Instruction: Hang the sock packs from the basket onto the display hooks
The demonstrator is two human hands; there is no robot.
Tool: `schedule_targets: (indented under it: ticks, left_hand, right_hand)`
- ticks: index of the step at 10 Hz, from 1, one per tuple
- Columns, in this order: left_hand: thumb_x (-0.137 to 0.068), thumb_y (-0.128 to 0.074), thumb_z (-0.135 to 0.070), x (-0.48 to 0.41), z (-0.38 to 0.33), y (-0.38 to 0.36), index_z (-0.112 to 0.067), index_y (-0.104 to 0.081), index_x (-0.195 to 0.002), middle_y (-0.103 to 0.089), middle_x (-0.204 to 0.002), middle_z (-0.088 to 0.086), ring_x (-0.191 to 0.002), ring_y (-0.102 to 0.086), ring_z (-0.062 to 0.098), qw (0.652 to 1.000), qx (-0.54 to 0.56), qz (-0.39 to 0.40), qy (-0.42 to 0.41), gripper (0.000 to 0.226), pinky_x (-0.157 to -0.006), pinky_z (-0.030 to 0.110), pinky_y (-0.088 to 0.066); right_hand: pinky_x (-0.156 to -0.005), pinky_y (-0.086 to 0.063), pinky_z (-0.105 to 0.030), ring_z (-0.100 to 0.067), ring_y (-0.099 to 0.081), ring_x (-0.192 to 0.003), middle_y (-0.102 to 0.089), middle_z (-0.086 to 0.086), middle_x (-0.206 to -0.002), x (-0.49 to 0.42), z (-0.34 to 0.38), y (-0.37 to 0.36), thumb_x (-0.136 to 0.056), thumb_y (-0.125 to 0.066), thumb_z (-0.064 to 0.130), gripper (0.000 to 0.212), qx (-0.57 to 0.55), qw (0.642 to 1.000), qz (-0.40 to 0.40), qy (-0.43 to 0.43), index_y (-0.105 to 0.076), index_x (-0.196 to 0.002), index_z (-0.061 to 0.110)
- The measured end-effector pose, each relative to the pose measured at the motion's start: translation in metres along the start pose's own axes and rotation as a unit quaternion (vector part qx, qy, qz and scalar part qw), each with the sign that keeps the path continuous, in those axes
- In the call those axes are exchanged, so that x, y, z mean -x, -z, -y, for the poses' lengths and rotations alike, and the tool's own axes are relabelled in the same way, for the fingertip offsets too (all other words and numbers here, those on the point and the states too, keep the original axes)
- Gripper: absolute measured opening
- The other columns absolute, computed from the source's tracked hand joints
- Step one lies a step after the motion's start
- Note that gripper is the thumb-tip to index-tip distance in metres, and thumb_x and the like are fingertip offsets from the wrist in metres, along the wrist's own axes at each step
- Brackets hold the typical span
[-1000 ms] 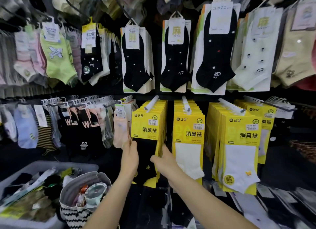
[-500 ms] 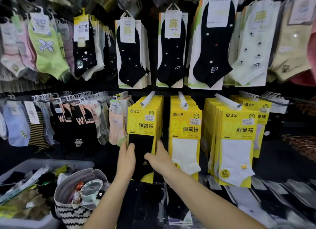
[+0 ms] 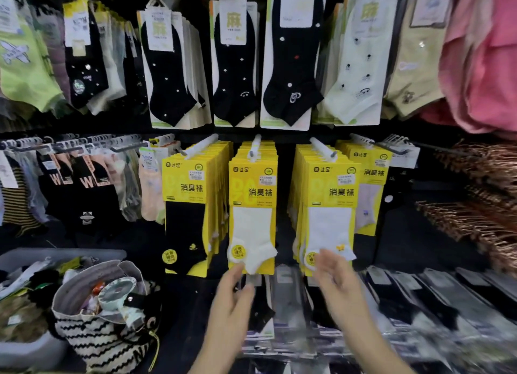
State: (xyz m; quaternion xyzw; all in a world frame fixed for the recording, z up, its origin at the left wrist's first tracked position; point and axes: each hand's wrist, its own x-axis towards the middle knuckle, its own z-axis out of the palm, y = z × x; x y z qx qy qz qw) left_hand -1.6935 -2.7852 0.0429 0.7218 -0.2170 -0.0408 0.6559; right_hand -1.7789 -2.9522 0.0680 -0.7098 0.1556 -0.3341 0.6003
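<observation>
Head view: both hands are raised in front of the lower row of yellow packs and neither holds anything. The left hand (image 3: 233,295) has loosely spread fingers, its tips at the bottom edge of the middle yellow pack (image 3: 253,194). I cannot tell whether they touch it. The right hand (image 3: 337,278) is also relaxed and spread, in front of the lower corner of the right yellow pack (image 3: 330,194). It is blurred, so contact is unclear.

The sock packs (image 3: 25,312) yet to be hung lie jumbled in the grey basket (image 3: 64,255) at the near left, down and well apart from both hands. A striped bag (image 3: 100,343) sits between them. How each pack lies in there is too blurred to read.

The left hand is nearer the basket, so the next reach probably falls to it, down and leftward past the bag. The 3 white hooks (image 3: 255,147) point out toward the person. A pack must therefore hang upright, long axis vertical, its top hole slid straight along the hook.
</observation>
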Motion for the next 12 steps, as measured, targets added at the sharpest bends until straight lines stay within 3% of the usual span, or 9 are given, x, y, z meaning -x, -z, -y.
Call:
schedule_targets:
  ticks: [1, 2, 3, 4, 5, 8, 10, 11, 12]
  left_hand:
    - [-0.097, -0.045, -0.024, -0.033, -0.039, -0.061, -0.027, -0.028, -0.142, -0.029, -0.149, -0.010, -0.129, -0.031, -0.009, 0.995, -0.017, 0.101, -0.020, 0.048, -0.099, 0.006, -0.024]
    - [-0.096, -0.045, -0.031, -0.061, -0.057, -0.094, -0.023, -0.012, -0.150, -0.015, -0.156, -0.008, -0.141, -0.018, 0.008, 0.993, -0.027, 0.118, -0.003, 0.063, -0.106, 0.021, -0.020]
    - [-0.092, -0.054, -0.032, -0.095, -0.061, -0.118, -0.018, -0.010, -0.150, -0.021, -0.155, 0.002, -0.141, -0.025, 0.019, 0.994, -0.019, 0.109, 0.008, 0.074, -0.115, 0.038, -0.024]
    - [-0.090, -0.059, -0.025, -0.105, -0.056, -0.126, -0.014, -0.022, -0.147, -0.040, -0.146, 0.007, -0.132, -0.042, 0.020, 0.993, 0.019, 0.120, 0.013, 0.068, -0.106, 0.038, -0.040]
    - [-0.090, -0.057, -0.010, -0.109, -0.048, -0.131, -0.014, -0.041, -0.135, -0.058, -0.127, 0.006, -0.108, -0.059, 0.012, 0.992, 0.040, 0.122, -0.002, 0.048, -0.079, 0.013, -0.049]
    - [-0.091, -0.052, -0.004, -0.111, -0.043, -0.130, -0.010, -0.044, -0.133, -0.060, -0.112, -0.002, -0.090, -0.057, -0.007, 0.993, 0.043, 0.114, -0.003, 0.043, -0.066, 0.003, -0.045]
    - [-0.093, -0.052, -0.014, -0.108, -0.046, -0.131, -0.009, -0.033, -0.141, -0.053, -0.135, 0.011, -0.111, -0.056, 0.015, 0.990, 0.014, 0.139, 0.035, 0.052, -0.081, 0.016, -0.046]
    - [-0.093, -0.054, -0.029, -0.099, -0.052, -0.125, -0.010, -0.013, -0.149, -0.031, -0.150, 0.006, -0.134, -0.037, 0.021, 0.987, -0.019, 0.138, 0.074, 0.072, -0.103, 0.030, -0.035]
    - [-0.091, -0.055, -0.034, -0.076, -0.044, -0.115, -0.014, -0.007, -0.150, -0.020, -0.155, 0.002, -0.141, -0.024, 0.019, 0.991, -0.024, 0.108, 0.076, 0.078, -0.108, 0.030, -0.027]
  right_hand:
    - [-0.083, -0.045, -0.022, -0.007, -0.052, -0.108, -0.055, 0.004, -0.117, -0.039, 0.010, 0.032, -0.088, -0.056, 0.004, 0.037, 0.029, 0.994, -0.090, 0.052, -0.051, -0.115, 0.027]
    - [-0.084, -0.049, -0.038, -0.009, -0.054, -0.106, -0.058, 0.006, -0.113, -0.064, 0.016, 0.041, -0.086, -0.055, 0.004, 0.037, 0.044, 0.995, -0.080, 0.048, -0.050, -0.109, 0.032]
    - [-0.086, -0.048, -0.040, -0.018, -0.052, -0.105, -0.053, 0.003, -0.124, -0.093, 0.018, 0.041, -0.088, -0.054, 0.008, 0.045, 0.050, 0.998, -0.013, -0.028, -0.037, -0.128, 0.022]
    - [-0.085, -0.045, -0.032, -0.020, -0.052, -0.112, -0.052, 0.003, -0.127, -0.104, 0.015, 0.038, -0.089, -0.053, 0.007, 0.053, 0.057, 0.997, 0.006, -0.049, -0.033, -0.136, 0.019]
    - [-0.087, -0.044, -0.030, -0.019, -0.052, -0.115, -0.054, -0.002, -0.130, -0.108, 0.010, 0.030, -0.089, -0.052, 0.005, 0.053, 0.061, 0.997, 0.022, -0.050, -0.035, -0.138, 0.017]
    - [-0.084, -0.043, -0.028, -0.020, -0.053, -0.115, -0.055, -0.004, -0.128, -0.105, 0.007, 0.028, -0.087, -0.054, 0.005, 0.055, 0.063, 0.997, 0.017, -0.051, -0.036, -0.137, 0.016]
    - [-0.086, -0.046, -0.031, -0.020, -0.053, -0.115, -0.055, -0.002, -0.127, -0.100, 0.012, 0.030, -0.087, -0.054, 0.006, 0.055, 0.080, 0.995, 0.028, -0.056, -0.034, -0.137, 0.018]
    - [-0.096, -0.047, -0.041, -0.020, -0.054, -0.114, -0.055, -0.003, -0.130, -0.092, 0.012, 0.040, -0.087, -0.053, 0.004, 0.060, 0.075, 0.995, 0.038, -0.056, -0.030, -0.140, 0.020]
    - [-0.104, -0.041, -0.044, -0.021, -0.047, -0.125, -0.046, -0.004, -0.141, -0.074, 0.009, 0.053, -0.090, -0.053, 0.006, 0.067, 0.053, 0.996, 0.029, -0.066, -0.021, -0.146, 0.021]
